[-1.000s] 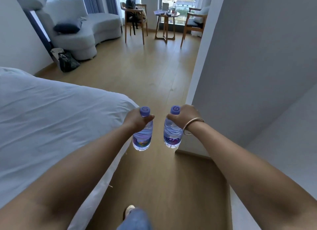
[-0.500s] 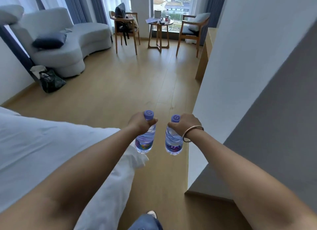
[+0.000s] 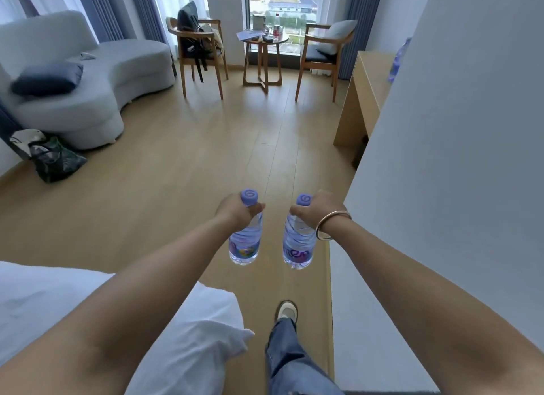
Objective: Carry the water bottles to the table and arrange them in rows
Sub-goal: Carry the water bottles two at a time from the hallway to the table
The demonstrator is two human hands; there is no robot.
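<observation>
Hanging upright above the wooden floor (image 3: pixel 164 194), two water bottles are being held side by side, apart. The left bottle (image 3: pixel 245 241) is being gripped at its neck by the left hand (image 3: pixel 237 210), the right bottle (image 3: pixel 298 244) by the right hand (image 3: pixel 319 210). A wooden desk (image 3: pixel 360 100) is being shown ahead, right.

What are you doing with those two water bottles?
A person is walking across a wooden floor past a bed, carrying one water bottle in each hand. The left hand grips the left bottle by its neck, and the right hand grips the right bottle likewise. Neither is set down yet.
</observation>
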